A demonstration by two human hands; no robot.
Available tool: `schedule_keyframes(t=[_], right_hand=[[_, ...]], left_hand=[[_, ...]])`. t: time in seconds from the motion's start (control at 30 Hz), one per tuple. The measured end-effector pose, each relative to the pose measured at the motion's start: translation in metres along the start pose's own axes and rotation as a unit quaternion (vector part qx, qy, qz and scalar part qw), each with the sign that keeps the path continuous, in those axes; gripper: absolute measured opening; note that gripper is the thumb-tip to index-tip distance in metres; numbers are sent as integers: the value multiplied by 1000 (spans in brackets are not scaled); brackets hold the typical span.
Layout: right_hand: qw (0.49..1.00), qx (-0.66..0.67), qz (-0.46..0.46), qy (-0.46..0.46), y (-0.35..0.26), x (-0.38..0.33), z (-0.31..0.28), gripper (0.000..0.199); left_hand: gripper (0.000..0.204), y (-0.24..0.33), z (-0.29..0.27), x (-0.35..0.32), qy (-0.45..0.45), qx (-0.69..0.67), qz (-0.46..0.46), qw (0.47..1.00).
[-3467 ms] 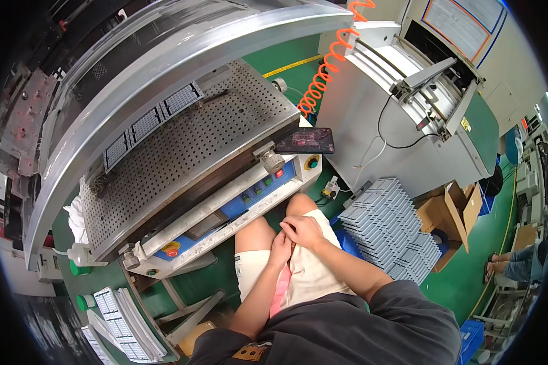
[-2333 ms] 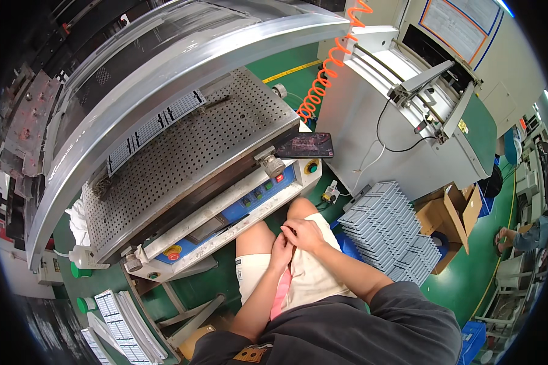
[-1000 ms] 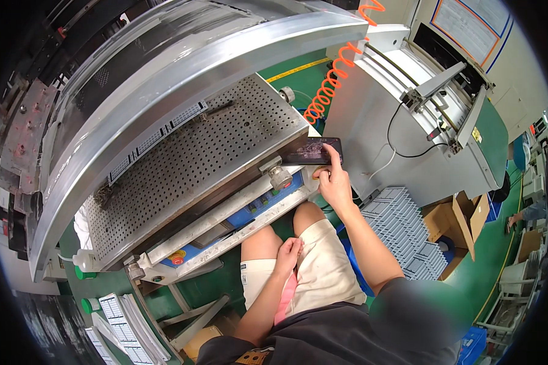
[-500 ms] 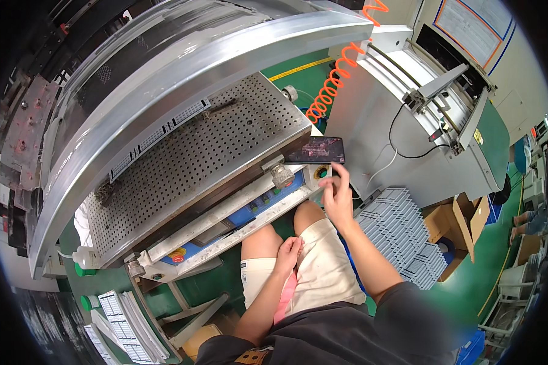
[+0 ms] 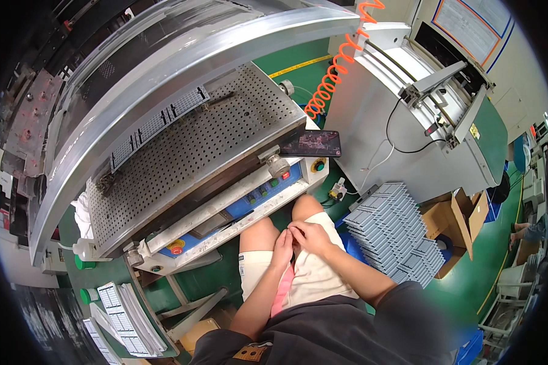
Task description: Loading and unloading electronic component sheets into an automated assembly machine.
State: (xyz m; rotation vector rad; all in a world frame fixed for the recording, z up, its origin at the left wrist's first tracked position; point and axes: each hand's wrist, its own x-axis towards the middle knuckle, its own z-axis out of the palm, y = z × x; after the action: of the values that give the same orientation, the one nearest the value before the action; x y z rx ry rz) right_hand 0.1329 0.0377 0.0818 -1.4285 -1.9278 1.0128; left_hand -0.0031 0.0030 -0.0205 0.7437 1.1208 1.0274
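Observation:
My left hand [image 5: 282,249] rests over my lap with its fingers curled. My right hand [image 5: 311,237] is beside it, its fingertips bent in against the left hand's. Whatever may lie between the fingers is hidden or too small to make out. Ahead of my knees stands a machine with a perforated metal bed [image 5: 182,140] and, below it, a blue control panel [image 5: 265,198] with coloured buttons. A dark phone [image 5: 310,144] with its screen lit lies at the bed's right corner, beyond my right hand.
A large metal frame [image 5: 182,73] slants over the bed, with a printed strip [image 5: 158,129] under it. An orange coiled hose [image 5: 332,82] hangs by a grey machine [image 5: 377,109]. Stacked grey pieces [image 5: 393,228] and an open carton [image 5: 453,222] stand right; printed sheets [image 5: 128,319] lie lower left.
My right hand has come down and back from near the panel's right end to meet my left hand over my lap. The left hand has stayed nearly in place.

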Motion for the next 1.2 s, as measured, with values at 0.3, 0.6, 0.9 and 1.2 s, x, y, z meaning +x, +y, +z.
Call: schedule_keyframes(t=[0.3, 0.6, 0.9, 1.2], right_hand=[[999, -12, -24, 40, 2, -5, 4, 22], [998, 38, -12, 48, 9, 0, 1, 17], [950, 68, -18, 303, -4, 46, -75, 39], [944, 20, -26, 328, -18, 66, -118, 48]], left_hand=[[21, 5, 4, -7, -4, 17, 18, 1000], [12, 60, -5, -59, -37, 268, 29, 962], [30, 103, -96, -148, -195, 542, 246, 780], [68, 116, -130, -100, -451, 615, 335, 554]])
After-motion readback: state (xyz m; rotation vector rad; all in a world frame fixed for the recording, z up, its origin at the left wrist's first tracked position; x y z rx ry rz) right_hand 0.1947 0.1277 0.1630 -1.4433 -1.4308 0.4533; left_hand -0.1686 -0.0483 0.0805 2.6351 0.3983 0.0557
